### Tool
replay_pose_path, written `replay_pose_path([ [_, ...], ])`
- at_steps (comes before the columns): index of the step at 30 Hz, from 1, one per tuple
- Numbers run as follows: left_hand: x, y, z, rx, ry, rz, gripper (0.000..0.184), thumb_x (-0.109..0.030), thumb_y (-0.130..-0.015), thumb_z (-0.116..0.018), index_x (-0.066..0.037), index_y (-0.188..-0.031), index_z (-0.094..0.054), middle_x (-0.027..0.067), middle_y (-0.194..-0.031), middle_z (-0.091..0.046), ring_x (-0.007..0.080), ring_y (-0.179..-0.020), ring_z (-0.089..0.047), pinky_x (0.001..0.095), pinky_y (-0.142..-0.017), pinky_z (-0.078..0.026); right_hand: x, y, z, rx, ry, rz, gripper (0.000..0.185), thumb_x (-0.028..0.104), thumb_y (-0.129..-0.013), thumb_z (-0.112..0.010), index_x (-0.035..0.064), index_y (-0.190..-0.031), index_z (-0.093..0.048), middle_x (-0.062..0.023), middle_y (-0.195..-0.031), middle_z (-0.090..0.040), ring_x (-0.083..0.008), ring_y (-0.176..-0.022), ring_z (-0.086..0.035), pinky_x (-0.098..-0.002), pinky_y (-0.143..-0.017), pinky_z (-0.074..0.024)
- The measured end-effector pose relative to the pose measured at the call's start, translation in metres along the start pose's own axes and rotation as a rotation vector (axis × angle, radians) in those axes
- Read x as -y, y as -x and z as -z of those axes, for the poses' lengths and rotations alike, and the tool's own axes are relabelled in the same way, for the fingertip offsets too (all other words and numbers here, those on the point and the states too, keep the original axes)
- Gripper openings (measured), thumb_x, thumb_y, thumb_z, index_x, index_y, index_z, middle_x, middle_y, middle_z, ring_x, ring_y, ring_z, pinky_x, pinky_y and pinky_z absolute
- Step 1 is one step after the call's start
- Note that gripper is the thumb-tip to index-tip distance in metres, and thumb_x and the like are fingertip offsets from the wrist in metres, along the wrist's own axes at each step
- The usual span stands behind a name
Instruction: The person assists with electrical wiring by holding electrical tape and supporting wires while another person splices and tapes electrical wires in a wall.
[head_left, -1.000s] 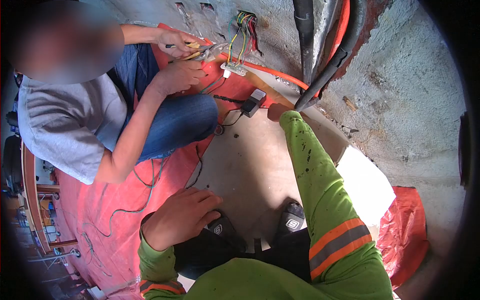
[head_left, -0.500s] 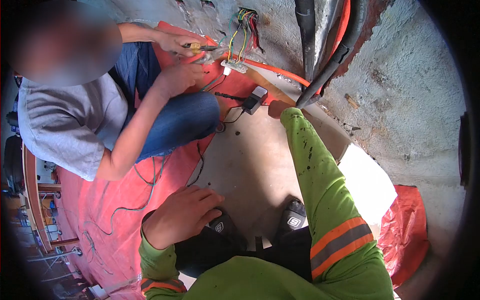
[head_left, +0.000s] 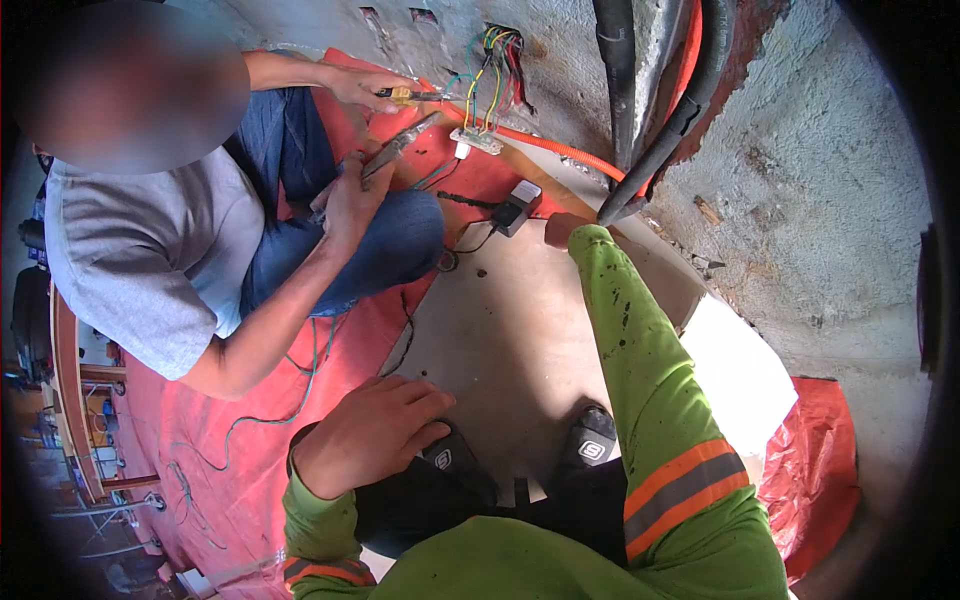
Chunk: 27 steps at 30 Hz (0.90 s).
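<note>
My left hand (head_left: 375, 435) lies loosely over my left knee, fingers stretched out and holding nothing. My right arm reaches forward along the wall in a green sleeve (head_left: 640, 340). Its hand (head_left: 566, 231) is beside the lower end of a black pipe (head_left: 625, 200); its fingers are mostly hidden, and I cannot tell whether it touches the pipe. Left of that hand a black and grey work light or charger-like box (head_left: 517, 207) sits on the red sheet, with a cord. An outlet (head_left: 476, 141) hangs on green and yellow wires (head_left: 490, 85) from the wall box.
At the left a co-worker crouches, one hand (head_left: 365, 88) on a yellow-handled tool (head_left: 408, 95), the other on pliers (head_left: 400, 145). An orange conduit (head_left: 560, 150) runs along the wall base. A red sheet (head_left: 250, 400) covers the floor; a white board (head_left: 735, 365) leans at right.
The co-worker's nearer hand has drawn back from the outlet with the pliers, which now show clearly. My own hands stay almost where they were.
</note>
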<state>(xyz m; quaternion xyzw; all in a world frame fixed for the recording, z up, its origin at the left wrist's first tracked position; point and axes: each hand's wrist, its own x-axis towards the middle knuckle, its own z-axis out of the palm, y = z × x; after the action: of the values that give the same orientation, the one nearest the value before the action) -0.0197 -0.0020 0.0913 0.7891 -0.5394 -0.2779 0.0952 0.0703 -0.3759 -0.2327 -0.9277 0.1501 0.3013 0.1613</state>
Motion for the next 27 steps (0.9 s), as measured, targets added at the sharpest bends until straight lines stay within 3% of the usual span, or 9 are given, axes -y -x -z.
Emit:
replay_pose_path([
  [3,0.000,-0.001,0.000,0.012,0.007,0.005,0.032,-0.023,-0.090,-0.068,-0.006,-0.117,-0.064,0.0111,-0.115,-0.066,0.0314,-0.108,-0.062,0.0430,-0.092,-0.050,-0.007,-0.026,-0.026,-0.149,-0.135,-0.030,0.048,0.017,-0.083,-0.050,0.0010,-0.126,-0.064,-0.0219,-0.128,-0.064,-0.0349,-0.118,-0.064,-0.0477,-0.099,-0.0505],
  [21,0.003,0.001,-0.001,0.011,0.012,-0.028,0.031,-0.021,-0.090,-0.068,-0.005,-0.116,-0.063,0.0115,-0.116,-0.065,0.0314,-0.107,-0.062,0.0426,-0.090,-0.050,-0.016,-0.029,-0.024,-0.013,0.119,0.091,0.048,0.018,-0.082,-0.051,0.0015,-0.124,-0.066,-0.0210,-0.123,-0.067,-0.0359,-0.115,-0.065,-0.0468,-0.098,-0.0509],
  [27,0.000,0.002,-0.001,0.009,0.005,-0.008,0.031,-0.023,-0.091,-0.067,-0.006,-0.117,-0.063,0.0110,-0.117,-0.065,0.0315,-0.108,-0.062,0.0429,-0.092,-0.049,-0.009,-0.022,-0.021,-0.065,-0.108,-0.015,0.047,0.017,-0.082,-0.051,0.0015,-0.123,-0.067,-0.0211,-0.123,-0.067,-0.0356,-0.115,-0.065,-0.0466,-0.098,-0.0509],
])
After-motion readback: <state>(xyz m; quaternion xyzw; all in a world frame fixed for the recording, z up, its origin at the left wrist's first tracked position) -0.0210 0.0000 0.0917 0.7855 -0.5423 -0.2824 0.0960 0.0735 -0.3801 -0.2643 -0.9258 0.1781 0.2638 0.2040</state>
